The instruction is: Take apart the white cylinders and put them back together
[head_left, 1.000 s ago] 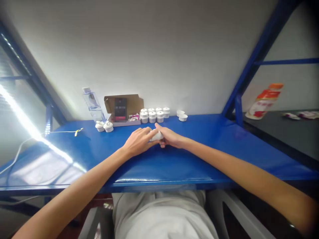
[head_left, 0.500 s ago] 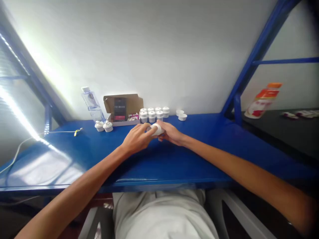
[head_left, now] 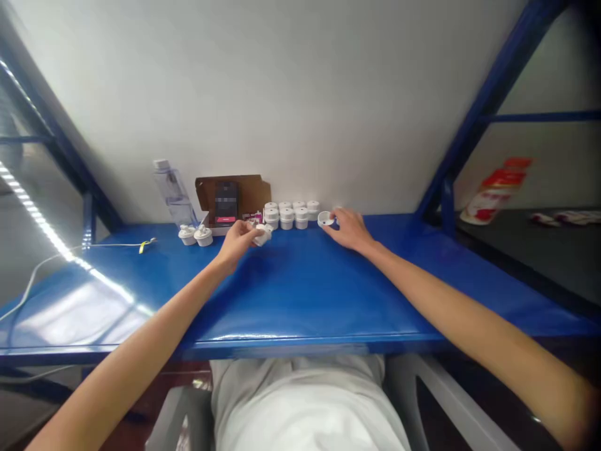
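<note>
My left hand [head_left: 238,243] is closed in a pinch on a white plastic fitting [head_left: 263,235], held just above the blue table in front of a small cardboard box. Well apart from it, my right hand [head_left: 350,229] grips the rim of a round white plastic cup [head_left: 325,219] between thumb and fingers. The cup's hollow side faces me, with a dark spot inside. Behind the right fingers other white pieces are mostly hidden. Between the hands, several white round fittings [head_left: 287,218] stand in rows against the wall.
Two white fittings [head_left: 203,235] stand at left beside a clear water bottle [head_left: 176,195]. The open cardboard box [head_left: 256,191] holds a dark phone-like device [head_left: 226,202]. A thin cable [head_left: 113,245] crosses the blue table [head_left: 291,294]. A red-labelled bottle [head_left: 496,191] stands far right.
My hands were together around one white round piece. They have moved apart: the left carries a white fitting leftward, the right is at a white cup near the wall.
</note>
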A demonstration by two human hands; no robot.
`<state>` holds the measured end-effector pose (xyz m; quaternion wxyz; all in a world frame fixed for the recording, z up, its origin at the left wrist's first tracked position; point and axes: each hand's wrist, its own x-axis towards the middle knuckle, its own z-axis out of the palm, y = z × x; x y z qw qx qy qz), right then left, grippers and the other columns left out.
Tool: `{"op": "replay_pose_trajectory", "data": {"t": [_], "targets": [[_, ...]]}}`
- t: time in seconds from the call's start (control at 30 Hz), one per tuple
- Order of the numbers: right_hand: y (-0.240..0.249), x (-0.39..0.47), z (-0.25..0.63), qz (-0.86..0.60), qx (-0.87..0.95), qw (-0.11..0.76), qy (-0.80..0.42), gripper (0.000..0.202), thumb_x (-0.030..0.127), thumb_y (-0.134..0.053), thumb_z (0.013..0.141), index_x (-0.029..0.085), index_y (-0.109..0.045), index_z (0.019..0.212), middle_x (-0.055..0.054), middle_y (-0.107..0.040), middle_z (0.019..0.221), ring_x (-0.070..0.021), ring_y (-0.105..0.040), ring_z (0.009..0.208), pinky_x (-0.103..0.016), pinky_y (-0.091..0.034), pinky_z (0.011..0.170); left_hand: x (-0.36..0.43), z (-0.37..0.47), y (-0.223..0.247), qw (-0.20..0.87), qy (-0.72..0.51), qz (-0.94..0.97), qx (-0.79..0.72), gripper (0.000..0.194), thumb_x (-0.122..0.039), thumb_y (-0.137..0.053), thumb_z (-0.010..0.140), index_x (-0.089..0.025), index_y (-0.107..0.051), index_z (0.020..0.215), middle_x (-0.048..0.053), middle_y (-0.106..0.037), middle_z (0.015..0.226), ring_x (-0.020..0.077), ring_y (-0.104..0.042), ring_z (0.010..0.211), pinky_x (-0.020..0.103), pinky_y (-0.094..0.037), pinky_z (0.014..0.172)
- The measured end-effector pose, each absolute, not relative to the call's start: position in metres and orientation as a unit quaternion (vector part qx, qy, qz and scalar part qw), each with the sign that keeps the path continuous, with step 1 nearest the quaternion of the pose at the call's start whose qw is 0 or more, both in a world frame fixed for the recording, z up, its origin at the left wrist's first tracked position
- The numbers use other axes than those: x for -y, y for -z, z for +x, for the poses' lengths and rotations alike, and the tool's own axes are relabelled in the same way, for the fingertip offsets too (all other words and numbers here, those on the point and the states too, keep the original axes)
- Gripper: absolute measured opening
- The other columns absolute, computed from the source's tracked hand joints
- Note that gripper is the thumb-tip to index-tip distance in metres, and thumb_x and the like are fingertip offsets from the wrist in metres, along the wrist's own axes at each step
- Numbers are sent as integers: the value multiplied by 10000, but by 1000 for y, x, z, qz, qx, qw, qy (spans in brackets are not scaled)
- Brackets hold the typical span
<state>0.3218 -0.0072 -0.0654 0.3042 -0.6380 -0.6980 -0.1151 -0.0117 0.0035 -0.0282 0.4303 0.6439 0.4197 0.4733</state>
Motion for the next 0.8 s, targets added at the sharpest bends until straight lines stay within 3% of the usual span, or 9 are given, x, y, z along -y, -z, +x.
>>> {"op": "replay_pose_trajectory", "data": {"t": [0.13,0.3,0.53,0.67,0.8], "targets": [[71,3,326,-654,687,287,133,269,455,-527,930,213,-607,1014,-145,-674,1104,-356,-564,1090,-491,-449,919,-2,-10,36,398,-427,690,-428,350,-336,-764,668,-185,-547,898,19,-627,904,172,-638,814,302,-520,737],[64,9,322,-657,686,274,153,301,395,-531,918,194,-609,1128,-168,-636,1208,-357,-573,1102,-479,-463,913,-5,-12,40,297,-343,777,-435,444,-400,-766,678,-184,-649,1048,41,-663,940,208,-652,826,340,-527,763],[56,14,312,-692,681,231,71,184,383,-554,888,236,-665,900,-80,-717,903,-291,-666,836,-397,-513,748,-7,-16,37,183,-327,836,-401,357,-381,-733,693,-189,-619,973,78,-658,1046,243,-640,937,354,-526,808],[65,11,316,-680,698,219,47,335,412,-572,897,219,-676,1150,-123,-704,1216,-335,-660,1085,-453,-532,895,0,-16,31,168,-306,840,-415,351,-380,-721,688,-204,-542,933,60,-658,969,240,-636,867,328,-500,713],[72,6,320,-651,732,200,29,478,376,-475,966,175,-575,1387,-146,-486,1542,-350,-508,1366,-494,-450,1092,4,-14,28,182,-287,854,-395,326,-372,-715,669,-212,-513,870,34,-649,865,214,-616,756,309,-463,648]]}}
